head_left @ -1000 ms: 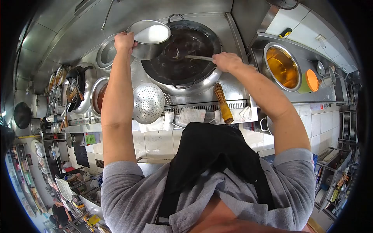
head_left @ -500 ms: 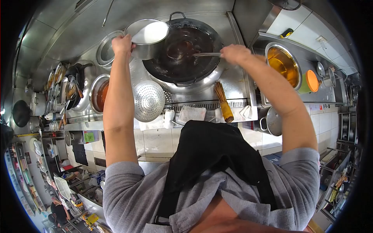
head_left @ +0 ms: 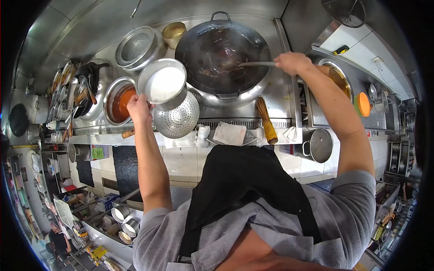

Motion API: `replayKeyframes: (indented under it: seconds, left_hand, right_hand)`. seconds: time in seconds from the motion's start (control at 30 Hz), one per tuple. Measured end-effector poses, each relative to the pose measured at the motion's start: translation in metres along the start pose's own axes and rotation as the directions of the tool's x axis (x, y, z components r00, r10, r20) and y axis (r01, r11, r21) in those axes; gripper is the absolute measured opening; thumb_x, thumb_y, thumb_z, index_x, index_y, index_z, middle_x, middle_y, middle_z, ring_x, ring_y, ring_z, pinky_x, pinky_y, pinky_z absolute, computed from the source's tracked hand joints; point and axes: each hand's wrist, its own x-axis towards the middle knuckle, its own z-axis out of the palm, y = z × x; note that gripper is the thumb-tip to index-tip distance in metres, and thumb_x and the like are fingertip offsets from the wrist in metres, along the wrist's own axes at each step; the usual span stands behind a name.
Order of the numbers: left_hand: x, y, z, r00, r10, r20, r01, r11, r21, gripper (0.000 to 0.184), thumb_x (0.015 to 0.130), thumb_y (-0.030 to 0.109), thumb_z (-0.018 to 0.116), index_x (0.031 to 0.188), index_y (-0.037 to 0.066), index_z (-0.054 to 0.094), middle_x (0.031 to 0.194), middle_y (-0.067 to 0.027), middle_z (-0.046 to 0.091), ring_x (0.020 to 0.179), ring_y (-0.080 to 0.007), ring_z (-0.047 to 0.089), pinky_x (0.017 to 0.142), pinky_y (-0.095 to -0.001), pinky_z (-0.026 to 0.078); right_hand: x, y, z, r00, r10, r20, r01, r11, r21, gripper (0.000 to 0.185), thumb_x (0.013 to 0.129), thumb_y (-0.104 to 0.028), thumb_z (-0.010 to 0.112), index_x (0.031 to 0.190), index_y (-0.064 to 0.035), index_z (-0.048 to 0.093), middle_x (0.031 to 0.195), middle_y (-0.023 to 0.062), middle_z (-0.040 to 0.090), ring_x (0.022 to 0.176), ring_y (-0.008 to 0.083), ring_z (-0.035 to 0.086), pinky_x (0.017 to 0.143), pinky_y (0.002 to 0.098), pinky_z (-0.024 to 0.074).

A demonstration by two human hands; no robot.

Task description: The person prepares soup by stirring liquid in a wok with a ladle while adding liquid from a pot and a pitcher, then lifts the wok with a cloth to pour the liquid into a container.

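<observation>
My left hand [head_left: 139, 109] is closed on a steel pot [head_left: 177, 96] at its near-left side; white contents [head_left: 163, 85], liquid or powder I cannot tell, show inside. The pot is above a perforated strainer [head_left: 181, 119] and apart from the wok. With my right hand [head_left: 293, 63] I grip the long handle of a metal ladle [head_left: 257, 64]. Its head lies in the dark liquid [head_left: 221, 54] of the big black wok [head_left: 192, 79], so its shape is hidden. Steam blurs the wok slightly.
Left of the pot stands a bowl of red-orange sauce [head_left: 121, 106]. Behind are stacked sieves and basins [head_left: 135, 47] and a brass-coloured container [head_left: 174, 34]. A bamboo brush [head_left: 267, 124] and folded cloth [head_left: 229, 133] lie along the front. At right sit an oil basin [head_left: 334, 77] and an orange-lidded tub [head_left: 363, 104].
My left hand has brought the pot back from the wok's left rim, toward me, over the strainer. My right hand still holds the ladle in the wok. The camera view has shifted somewhat.
</observation>
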Motion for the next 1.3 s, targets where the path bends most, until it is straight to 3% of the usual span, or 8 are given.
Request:
replayKeyframes:
  seconds: [0.17,0.27,0.47,0.77,0.97,1.13,1.17,1.3]
  left_hand:
    - [-0.026,-0.053,-0.037,0.996,-0.035,-0.077,0.035,0.999,-0.003,0.015,0.083,-0.001,0.057,0.073,0.004,0.048,0.061,-0.0035,0.050,0.045,-0.0117,0.047,0.039,-0.0274,0.047]
    - [-0.031,-0.093,-0.052,0.994,-0.066,-0.083,0.060,0.995,-0.074,0.014,0.082,-0.004,0.056,0.073,0.003,0.048,0.062,-0.0037,0.050,0.045,-0.0121,0.047,0.038,-0.0280,0.046]
    - [-0.033,-0.142,-0.057,0.995,-0.061,-0.075,0.057,0.997,-0.053,0.018,0.084,-0.003,0.057,0.073,0.007,0.046,0.062,-0.0029,0.050,0.045,-0.0123,0.048,0.037,-0.0292,0.047]
    - [-0.029,-0.207,-0.055,0.985,-0.108,-0.136,0.080,0.977,-0.195,0.013,0.081,-0.004,0.055,0.075,0.004,0.047,0.066,-0.0047,0.052,0.047,-0.0135,0.048,0.039,-0.0302,0.049]
    - [-0.038,-0.220,-0.056,0.979,-0.129,-0.160,0.082,0.959,-0.270,0.013,0.083,-0.003,0.056,0.078,0.005,0.048,0.069,-0.0035,0.053,0.051,-0.0124,0.050,0.043,-0.0288,0.050]
    - [-0.057,-0.196,-0.077,0.966,-0.255,0.041,0.259,0.954,-0.154,0.021,0.095,0.018,0.068,0.094,0.005,0.050,0.075,-0.0067,0.060,0.062,-0.0174,0.065,0.052,-0.0270,0.052]
    - [-0.058,-0.195,-0.097,0.946,-0.305,0.113,0.291,0.948,0.128,0.035,0.101,0.039,0.059,0.111,0.005,0.052,0.089,-0.0094,0.066,0.077,-0.0211,0.071,0.064,-0.0301,0.053]
    - [-0.116,-0.154,-0.131,0.941,-0.338,0.017,0.331,0.931,0.150,0.053,0.103,0.051,0.048,0.128,0.005,0.051,0.110,-0.0140,0.068,0.086,-0.0233,0.071,0.069,-0.0315,0.052]
  right_hand:
    - [0.012,-0.047,0.030,0.999,-0.022,-0.036,0.022,1.000,-0.006,0.032,0.096,-0.030,0.055,0.124,-0.0171,0.066,0.121,0.0141,0.069,0.109,0.0359,0.067,0.092,0.0483,0.0538]
    - [-0.006,-0.048,0.061,0.992,-0.041,-0.116,0.054,0.992,0.115,0.033,0.101,-0.034,0.050,0.125,-0.0176,0.065,0.123,0.0134,0.068,0.117,0.0335,0.064,0.098,0.0473,0.0511]
    - [-0.008,-0.037,-0.018,0.999,0.032,0.006,-0.032,0.997,-0.074,0.033,0.102,-0.036,0.050,0.125,-0.0189,0.065,0.122,0.0111,0.068,0.118,0.0329,0.062,0.099,0.0463,0.0505]
    - [-0.004,-0.029,0.019,1.000,0.018,0.025,-0.017,0.998,-0.066,0.041,0.103,-0.038,0.048,0.141,-0.0285,0.056,0.131,0.0068,0.065,0.121,0.0302,0.062,0.103,0.0435,0.0492]
    - [0.004,-0.060,0.007,0.996,0.065,-0.066,-0.071,0.994,-0.081,0.032,0.102,-0.035,0.049,0.122,-0.0192,0.069,0.117,0.0132,0.070,0.118,0.0323,0.063,0.099,0.0478,0.0504]
    - [0.000,-0.027,0.040,0.997,-0.029,-0.071,0.033,0.998,0.053,0.033,0.103,-0.033,0.049,0.130,-0.0220,0.064,0.127,0.0115,0.066,0.120,0.0318,0.061,0.102,0.0460,0.0485]
    - [0.002,-0.012,0.034,0.995,-0.057,-0.078,0.059,0.998,0.032,0.034,0.103,-0.034,0.049,0.132,-0.0230,0.063,0.129,0.0099,0.066,0.122,0.0314,0.061,0.102,0.0452,0.0485]
    - [0.004,0.002,-0.016,0.998,-0.034,-0.057,0.029,0.997,-0.078,0.033,0.100,-0.032,0.054,0.128,-0.0217,0.066,0.130,0.0082,0.066,0.122,0.0301,0.061,0.103,0.0443,0.0486]
